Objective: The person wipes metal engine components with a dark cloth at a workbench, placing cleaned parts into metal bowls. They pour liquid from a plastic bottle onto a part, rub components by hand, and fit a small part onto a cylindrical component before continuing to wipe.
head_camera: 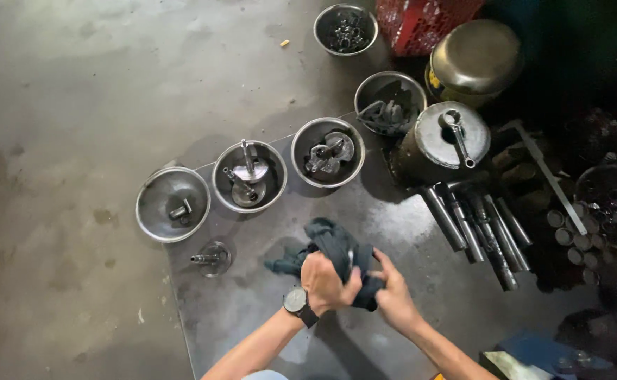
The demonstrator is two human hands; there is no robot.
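Observation:
My left hand (326, 281), with a watch on its wrist, is closed around a dark greasy rag (336, 246) above a grey metal sheet (393, 218) on the floor. Opposite it, my right hand (393, 299) grips the same rag from the right side. Whatever is wrapped inside the rag is hidden. A small metal disc with a shaft (211, 259) lies on the sheet to the left of my hands.
Several steel bowls holding metal parts stand in an arc: (172, 204), (249, 176), (327, 151), (390, 102), (345, 29). A lidded metal drum with a wrench on top (443, 141), a row of steel tubes (477, 232), a brass pot (474, 60) and a red crate (421, 24) crowd the right.

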